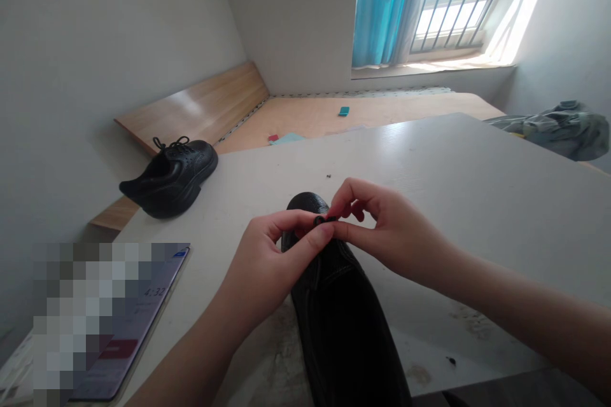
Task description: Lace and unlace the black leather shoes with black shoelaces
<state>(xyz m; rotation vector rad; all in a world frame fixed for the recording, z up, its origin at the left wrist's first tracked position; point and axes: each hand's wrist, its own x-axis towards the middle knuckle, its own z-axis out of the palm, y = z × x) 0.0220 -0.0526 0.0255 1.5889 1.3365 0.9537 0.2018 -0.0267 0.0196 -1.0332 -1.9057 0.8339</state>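
A black leather shoe (305,305) lies on the white table in front of me, its toe pointing away and its opening toward me. Over its front, my left hand (277,245) pinches a black shoelace (319,220) between thumb and forefinger. My right hand (370,216) comes in from the other side, thumb and forefinger pinched on the same lace; its other fingers are curled. The fingertips of both hands nearly meet and hide most of the lacing.
A second black shoe (172,178), its lace tied in a bow, stands at the table's left edge. A phone or tablet (138,324), partly blurred out, lies at lower left. Behind the white table (429,172) is a wooden bed board (401,105); crumpled clothes (558,130) lie at right.
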